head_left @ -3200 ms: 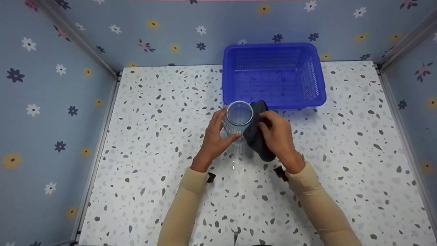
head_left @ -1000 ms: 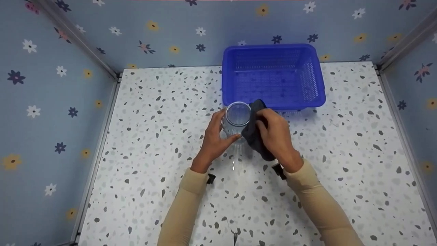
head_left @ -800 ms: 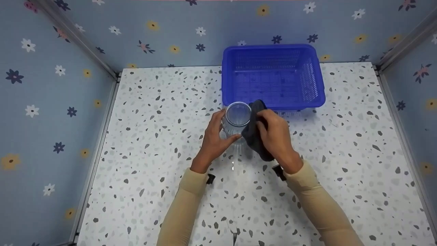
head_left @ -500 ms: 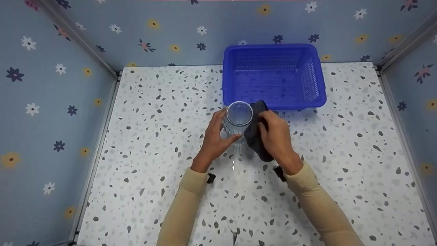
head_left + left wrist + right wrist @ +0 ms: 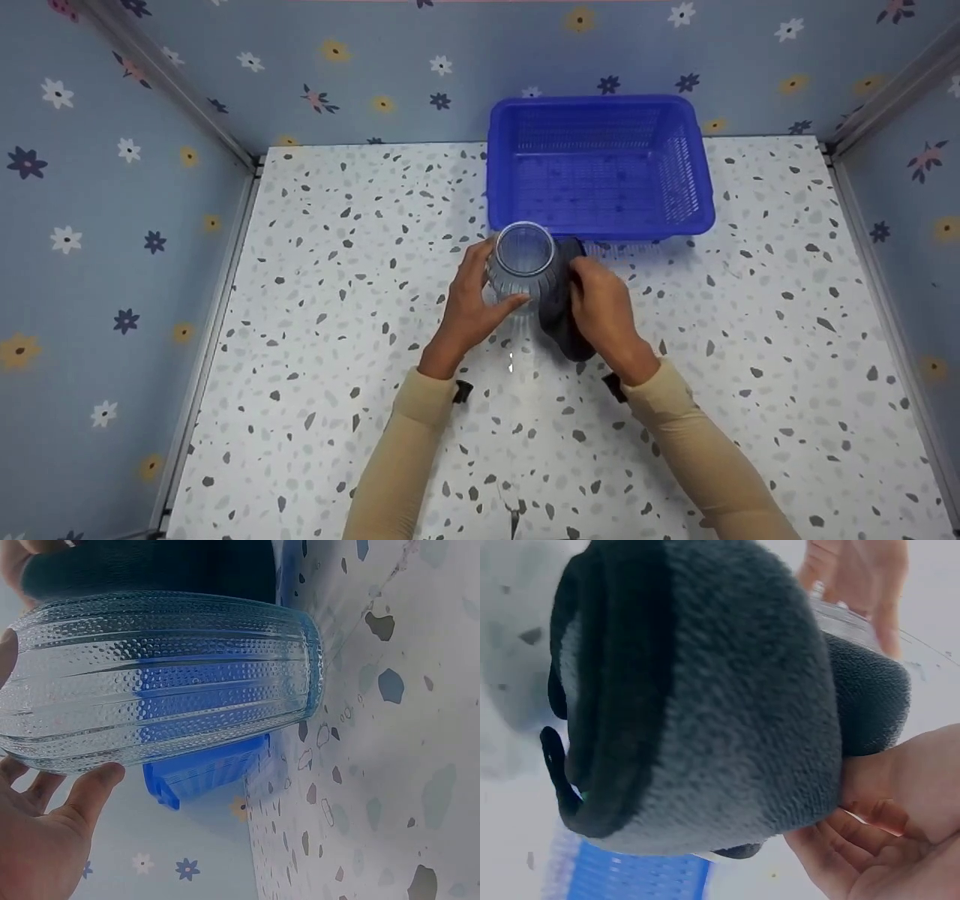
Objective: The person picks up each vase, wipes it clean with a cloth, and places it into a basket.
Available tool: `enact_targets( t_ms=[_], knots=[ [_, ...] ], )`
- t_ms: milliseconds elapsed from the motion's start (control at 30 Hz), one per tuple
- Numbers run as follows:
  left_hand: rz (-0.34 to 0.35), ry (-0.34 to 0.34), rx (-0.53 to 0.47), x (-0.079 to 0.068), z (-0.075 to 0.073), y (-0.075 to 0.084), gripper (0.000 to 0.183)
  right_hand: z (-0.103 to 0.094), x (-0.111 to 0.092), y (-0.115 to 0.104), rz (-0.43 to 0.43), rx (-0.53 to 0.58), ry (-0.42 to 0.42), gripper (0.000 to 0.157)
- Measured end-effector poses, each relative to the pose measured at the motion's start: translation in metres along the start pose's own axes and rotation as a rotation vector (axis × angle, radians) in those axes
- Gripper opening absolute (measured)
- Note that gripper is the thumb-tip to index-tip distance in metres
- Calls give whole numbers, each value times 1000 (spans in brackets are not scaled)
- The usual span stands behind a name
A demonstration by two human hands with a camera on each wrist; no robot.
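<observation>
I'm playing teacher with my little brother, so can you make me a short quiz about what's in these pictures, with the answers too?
1. The left hand holds the glass jar. What does the right hand hold?

2. True or false: the glass jar is inside the blue basket.

3. Fill in the gap: the blue wall behind the basket has a pattern of ______.

Key
1. A dark cloth.
2. False: the jar is in front of the basket, not in it.
3. Flowers.
</observation>
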State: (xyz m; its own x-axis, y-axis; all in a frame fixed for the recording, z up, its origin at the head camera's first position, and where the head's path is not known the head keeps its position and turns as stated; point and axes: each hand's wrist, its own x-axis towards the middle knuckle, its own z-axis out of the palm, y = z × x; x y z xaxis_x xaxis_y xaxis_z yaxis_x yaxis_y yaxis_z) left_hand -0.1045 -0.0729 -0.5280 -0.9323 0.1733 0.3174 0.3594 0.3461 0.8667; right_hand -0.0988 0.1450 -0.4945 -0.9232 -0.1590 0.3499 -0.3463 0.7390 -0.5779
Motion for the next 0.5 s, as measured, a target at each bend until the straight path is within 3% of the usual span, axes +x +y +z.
enact_targets(
  t_ms=[267,500],
  knots=[
    [-8,-6,34,-1,-1,1,94,41,-10,27,35,-56,-112,12],
    [-8,-5,35,-1,-1,1,94,52,-12,33,32,-89,-134,10]
  ],
)
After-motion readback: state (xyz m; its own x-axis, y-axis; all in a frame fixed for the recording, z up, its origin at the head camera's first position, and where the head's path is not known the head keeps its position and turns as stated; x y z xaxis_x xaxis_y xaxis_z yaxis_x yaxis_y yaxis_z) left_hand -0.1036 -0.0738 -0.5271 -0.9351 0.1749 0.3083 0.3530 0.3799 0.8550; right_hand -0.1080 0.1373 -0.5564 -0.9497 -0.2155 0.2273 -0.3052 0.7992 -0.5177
